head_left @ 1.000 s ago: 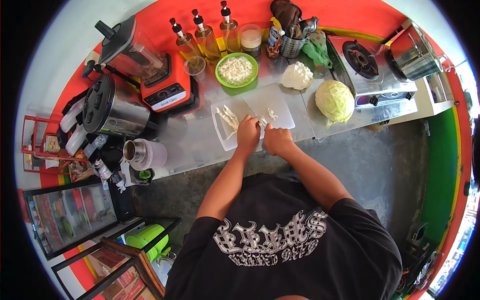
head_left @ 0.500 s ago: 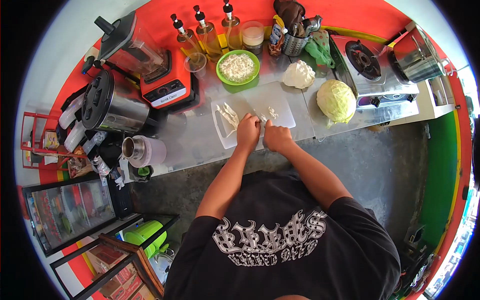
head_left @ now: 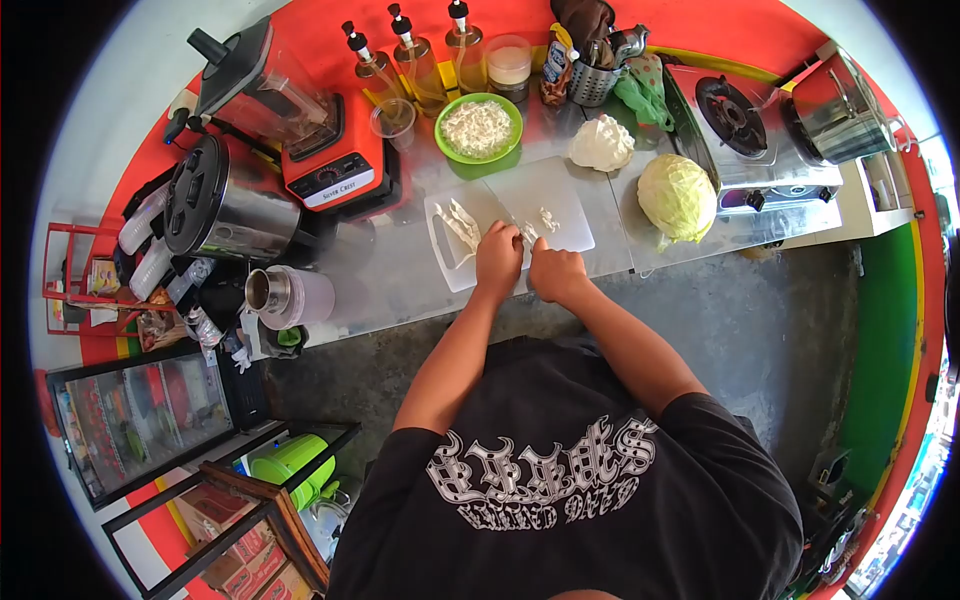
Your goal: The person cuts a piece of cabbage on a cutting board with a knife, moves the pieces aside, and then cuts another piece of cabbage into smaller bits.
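Observation:
My left hand (head_left: 499, 254) is closed at the middle of the white cutting board (head_left: 570, 205), fingers bent over a white piece that is mostly hidden. Right beside it my right hand (head_left: 556, 270) is closed round the handle of a knife, whose blade (head_left: 507, 207) points away over the board. Small white cut bits (head_left: 547, 218) lie to the right of the blade. Longer white strips (head_left: 460, 228) rest on the board's left part. Behind the board stands a green bowl (head_left: 478, 129) filled with white shreds.
A cabbage (head_left: 677, 198) and a white lump (head_left: 601, 144) sit right of the board. Blender (head_left: 335, 165), pump bottles (head_left: 420, 75) and a clear cup (head_left: 393, 121) stand behind. A gas stove (head_left: 745, 130) is at the right, a steel flask (head_left: 285, 297) at the left.
The view has shifted slightly. Both hands remain close together at the same place on the board, with the knife between them.

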{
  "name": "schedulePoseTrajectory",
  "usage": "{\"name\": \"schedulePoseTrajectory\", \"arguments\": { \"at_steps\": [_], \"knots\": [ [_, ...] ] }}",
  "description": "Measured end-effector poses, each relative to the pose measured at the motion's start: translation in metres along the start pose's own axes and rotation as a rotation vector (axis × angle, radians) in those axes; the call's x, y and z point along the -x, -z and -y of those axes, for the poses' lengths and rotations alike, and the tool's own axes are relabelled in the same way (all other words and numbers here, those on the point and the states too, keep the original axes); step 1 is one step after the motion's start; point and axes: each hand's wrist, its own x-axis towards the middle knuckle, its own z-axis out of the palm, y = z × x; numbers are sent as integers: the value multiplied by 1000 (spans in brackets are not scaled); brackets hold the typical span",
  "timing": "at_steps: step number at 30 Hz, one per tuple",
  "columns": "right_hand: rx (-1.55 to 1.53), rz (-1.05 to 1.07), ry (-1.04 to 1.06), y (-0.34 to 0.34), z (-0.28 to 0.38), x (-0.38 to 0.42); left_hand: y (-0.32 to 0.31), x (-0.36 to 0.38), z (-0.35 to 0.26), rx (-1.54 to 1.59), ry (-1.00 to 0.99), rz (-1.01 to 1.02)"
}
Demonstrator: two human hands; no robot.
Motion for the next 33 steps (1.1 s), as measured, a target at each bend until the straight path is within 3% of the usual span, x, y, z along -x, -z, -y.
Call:
{"name": "schedulePoseTrajectory", "arguments": {
  "at_steps": [24,28,33],
  "knots": [
    [-1,-4,-27,-3,4,-2,0,1,-1,28,56,-36],
    [-1,-25,-8,1,4,-3,2,1,-1,-10,87,38],
    [-25,-12,-16,-5,3,7,-3,4,1,7,70,-30]
  ]
}}
